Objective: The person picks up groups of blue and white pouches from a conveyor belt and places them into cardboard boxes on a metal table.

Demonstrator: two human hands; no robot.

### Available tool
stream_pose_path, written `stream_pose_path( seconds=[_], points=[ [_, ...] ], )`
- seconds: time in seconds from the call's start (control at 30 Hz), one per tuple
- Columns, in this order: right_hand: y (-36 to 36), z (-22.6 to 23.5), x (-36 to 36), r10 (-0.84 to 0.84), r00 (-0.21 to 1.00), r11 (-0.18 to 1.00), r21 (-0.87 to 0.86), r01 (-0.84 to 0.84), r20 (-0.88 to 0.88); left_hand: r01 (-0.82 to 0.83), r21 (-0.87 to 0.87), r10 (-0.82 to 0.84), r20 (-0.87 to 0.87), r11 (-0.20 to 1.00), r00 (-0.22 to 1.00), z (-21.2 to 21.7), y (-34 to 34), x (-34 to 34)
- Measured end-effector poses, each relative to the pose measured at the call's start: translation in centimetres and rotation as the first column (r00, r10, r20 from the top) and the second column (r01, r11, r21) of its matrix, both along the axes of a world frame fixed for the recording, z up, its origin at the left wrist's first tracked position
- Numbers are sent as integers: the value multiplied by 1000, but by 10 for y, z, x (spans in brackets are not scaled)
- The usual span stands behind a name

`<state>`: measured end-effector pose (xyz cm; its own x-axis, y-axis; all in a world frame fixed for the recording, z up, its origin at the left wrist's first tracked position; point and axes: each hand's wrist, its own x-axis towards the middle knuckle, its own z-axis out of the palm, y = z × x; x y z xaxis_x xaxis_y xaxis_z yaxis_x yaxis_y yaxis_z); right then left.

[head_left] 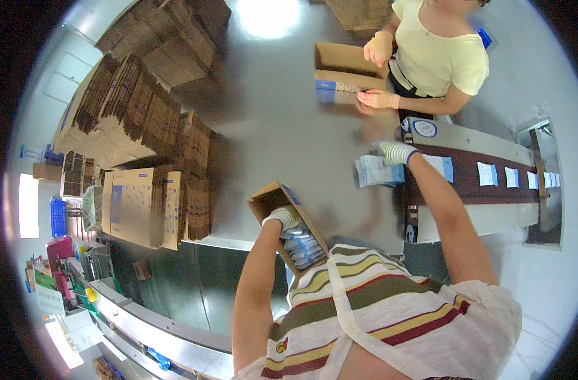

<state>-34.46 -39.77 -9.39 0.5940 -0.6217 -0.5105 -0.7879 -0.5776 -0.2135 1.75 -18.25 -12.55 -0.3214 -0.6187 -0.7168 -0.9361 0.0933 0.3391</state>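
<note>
**We Reached Two Ways at Once**

Our left hand (285, 217) was inside an open carton (269, 197), over blue-and-white packets (303, 249); our right hand (398, 152) touched a pile of packets (372, 173) on the bench (273, 117). We could not tell whether either gripped anything. At right a conveyor (460, 190) carried more; opposite, a co-worker (438, 54) stood at another carton (343, 58).

Toward five o'clock is a short-sleeved striped polo shirt (384, 304): white with broad olive, mustard and maroon bands, a plain white placket (341, 297) down its front and, at six o'clock, a small red-and-yellow emblem (281, 345). The right sleeve (488, 316), at four o'clock, is whitish. The left knit glove (282, 218), just below the clock's centre, and the right knit glove (398, 153), at two o'clock, have white, dark-striped cuffs.
</note>
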Motion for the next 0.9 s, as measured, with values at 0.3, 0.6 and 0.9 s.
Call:
stream_pose_path(
  seconds=[0.3,0.6,0.9],
  points=[
    [157,20,85,120,976,950,-263,-166,-182,-201,-48,195,-107,978,975,-3,12,15],
    [166,29,97,77,971,981,158,-115,228,-204,-263,195,-61,943,979,46,29,-12],
    [160,138,232,-376,172,800,412,-436,911,-631,-344,510,-382,696,771,36,34,-36]
  ],
)
